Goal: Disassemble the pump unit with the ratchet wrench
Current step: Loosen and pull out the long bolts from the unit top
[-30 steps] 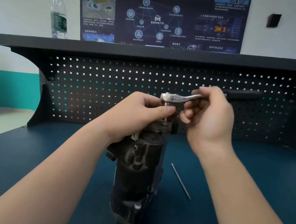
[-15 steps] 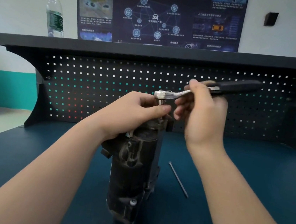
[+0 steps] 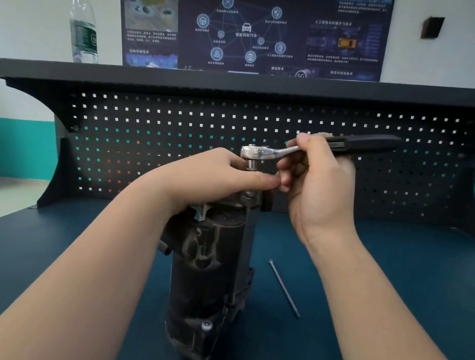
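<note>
Head view is showing the left hand [image 3: 215,176] gripping the heavy, rigid, greasy-looking pump unit [image 3: 209,268] at its top, while the right hand [image 3: 319,186] is pinching the stiff ratchet wrench [image 3: 268,152] by its shaft.

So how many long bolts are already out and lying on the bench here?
1. A long bolt lies on the blue bench, right of the upright pump and apart from it. Others may be hidden behind the pump or the arms.
</note>
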`<state>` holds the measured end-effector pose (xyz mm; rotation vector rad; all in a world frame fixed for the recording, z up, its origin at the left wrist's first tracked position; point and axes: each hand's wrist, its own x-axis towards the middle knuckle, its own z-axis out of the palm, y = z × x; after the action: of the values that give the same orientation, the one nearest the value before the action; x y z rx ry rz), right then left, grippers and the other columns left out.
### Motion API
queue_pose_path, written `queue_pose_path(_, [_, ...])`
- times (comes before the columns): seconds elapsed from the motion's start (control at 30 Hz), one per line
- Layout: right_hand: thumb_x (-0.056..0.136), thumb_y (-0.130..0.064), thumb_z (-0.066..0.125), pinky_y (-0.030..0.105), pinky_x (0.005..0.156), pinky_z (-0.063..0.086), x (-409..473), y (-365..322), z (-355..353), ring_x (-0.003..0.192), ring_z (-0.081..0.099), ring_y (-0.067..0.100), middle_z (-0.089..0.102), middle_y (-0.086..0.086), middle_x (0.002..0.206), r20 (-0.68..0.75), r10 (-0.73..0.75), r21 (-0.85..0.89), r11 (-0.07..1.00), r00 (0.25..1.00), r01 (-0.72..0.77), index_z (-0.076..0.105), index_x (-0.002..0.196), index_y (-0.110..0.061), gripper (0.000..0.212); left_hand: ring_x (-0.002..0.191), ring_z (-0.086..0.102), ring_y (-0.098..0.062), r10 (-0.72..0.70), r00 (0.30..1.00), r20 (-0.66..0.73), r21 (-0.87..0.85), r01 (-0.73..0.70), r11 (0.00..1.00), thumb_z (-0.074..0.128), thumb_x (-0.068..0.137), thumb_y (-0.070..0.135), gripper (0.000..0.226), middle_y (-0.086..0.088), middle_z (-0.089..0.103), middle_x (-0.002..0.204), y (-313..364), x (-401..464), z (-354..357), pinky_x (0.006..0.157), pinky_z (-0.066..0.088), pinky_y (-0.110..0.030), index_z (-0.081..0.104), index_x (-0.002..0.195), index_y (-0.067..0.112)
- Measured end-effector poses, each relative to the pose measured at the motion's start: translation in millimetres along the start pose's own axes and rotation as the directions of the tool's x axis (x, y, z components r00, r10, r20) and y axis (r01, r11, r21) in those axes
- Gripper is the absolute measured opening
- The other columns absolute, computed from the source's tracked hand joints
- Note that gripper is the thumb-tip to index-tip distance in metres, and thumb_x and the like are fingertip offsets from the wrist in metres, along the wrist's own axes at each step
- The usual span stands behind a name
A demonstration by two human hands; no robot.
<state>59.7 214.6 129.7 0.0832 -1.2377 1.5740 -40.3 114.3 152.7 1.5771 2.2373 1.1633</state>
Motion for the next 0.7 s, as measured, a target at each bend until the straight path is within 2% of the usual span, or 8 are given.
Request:
queue_pose_path(0.03, [0.093, -0.011, 0.049, 0.018, 0.040, 0.032, -0.2, 0.4, 0.4, 0.040, 0.042, 0.010, 0.052, 0.000, 0.048, -0.001, -0.005, -0.008, 1.000, 1.000, 0.005, 0.056, 0.062, -0.012, 0.032, 0.071, 0.060, -0.004, -0.010, 1.000, -0.019, -0.026, 0.010, 1.000, 0.069, 0.064, 0.063, 0.060, 0.002, 0.070, 0.077, -1.5, 1.0, 1.6, 0.074, 0.050, -0.020, 0.073, 0.095, 0.012])
queue_pose_path(0.13, [0.093, -0.012, 0.049, 0.016, 0.038, 0.029, 0.1, 1.7, -1.6, 0.040, 0.042, 0.010, 0.051, -0.002, 0.049, -0.001, -0.008, -0.035, 0.999, 1.000, 0.008, 0.056, 0.060, -0.014, 0.033, 0.062, 0.058, -0.001, 0.018, 0.997, -0.069, -0.071, -0.023, 0.997, 0.071, 0.067, 0.059, 0.054, 0.006, 0.068, 0.070, -5.3, 2.3, 8.2, 0.062, 0.046, -0.011, 0.074, 0.091, 0.010])
queue_pose_path(0.23, [0.093, -0.012, 0.049, 0.015, 0.036, 0.029, 0.9, 0.7, -2.8, 0.040, 0.041, 0.011, 0.050, 0.000, 0.050, 0.013, 0.028, -0.010, 1.000, 1.000, -0.028, 0.055, 0.062, -0.013, 0.033, 0.079, 0.063, -0.012, 0.097, 0.994, -0.059, -0.102, -0.103, 0.989, 0.072, 0.076, 0.050, 0.040, -0.012, 0.073, 0.089, -11.0, 0.3, 9.2, 0.081, 0.048, -0.028, 0.075, 0.094, 0.014])
queue_pose_path(0.3, [0.094, -0.012, 0.048, 0.016, 0.036, 0.030, 2.6, -1.0, -3.8, 0.041, 0.041, 0.011, 0.049, 0.000, 0.051, 0.024, 0.087, 0.032, 0.996, 0.996, -0.088, 0.055, 0.065, -0.011, 0.030, 0.086, 0.066, -0.015, 0.146, 0.989, -0.037, -0.193, -0.151, 0.970, 0.071, 0.075, 0.047, 0.036, -0.013, 0.073, 0.099, -13.4, -4.2, 5.4, 0.087, 0.050, -0.033, 0.076, 0.096, 0.018])
queue_pose_path(0.47, [0.096, -0.017, 0.046, 0.018, 0.039, 0.021, 7.5, -5.5, -9.7, 0.044, 0.041, 0.008, 0.048, -0.001, 0.055, 0.184, 0.329, 0.138, 0.924, 0.926, -0.356, 0.050, 0.073, -0.012, 0.024, 0.084, 0.067, -0.009, 0.188, 0.982, -0.005, -0.322, -0.180, 0.930, 0.071, 0.067, 0.050, 0.037, -0.002, 0.074, 0.092, -20.7, -6.7, -0.9, 0.077, 0.054, -0.021, 0.077, 0.092, 0.024])
queue_pose_path(0.53, [0.095, -0.016, 0.047, 0.016, 0.039, 0.021, 9.3, -5.4, -12.5, 0.046, 0.040, 0.008, 0.046, 0.000, 0.058, 0.196, 0.407, 0.187, 0.878, 0.892, -0.442, 0.047, 0.074, -0.012, 0.022, 0.089, 0.068, -0.014, 0.193, 0.981, -0.015, -0.331, -0.186, 0.925, 0.071, 0.068, 0.050, 0.038, -0.008, 0.074, 0.098, -22.1, -5.9, -2.1, 0.082, 0.054, -0.025, 0.077, 0.093, 0.022])
queue_pose_path(0.63, [0.094, -0.013, 0.049, 0.014, 0.036, 0.024, 10.7, -4.3, -14.3, 0.047, 0.039, 0.007, 0.044, 0.000, 0.060, 0.179, 0.471, 0.281, 0.817, 0.864, -0.504, 0.043, 0.073, -0.012, 0.021, 0.097, 0.069, -0.020, 0.215, 0.977, 0.004, -0.347, -0.200, 0.916, 0.068, 0.077, 0.042, 0.028, -0.007, 0.075, 0.100, -22.3, -6.4, -3.1, 0.087, 0.054, -0.027, 0.077, 0.091, 0.020])
queue_pose_path(0.7, [0.094, -0.012, 0.050, 0.014, 0.035, 0.025, 11.0, -4.9, -13.6, 0.046, 0.040, 0.007, 0.045, 0.001, 0.059, 0.162, 0.474, 0.304, 0.810, 0.865, -0.501, 0.043, 0.072, -0.012, 0.023, 0.090, 0.070, -0.016, 0.215, 0.977, -0.001, -0.359, -0.201, 0.911, 0.071, 0.077, 0.040, 0.027, -0.006, 0.075, 0.094, -21.3, -6.5, -2.5, 0.080, 0.055, -0.023, 0.078, 0.089, 0.017])
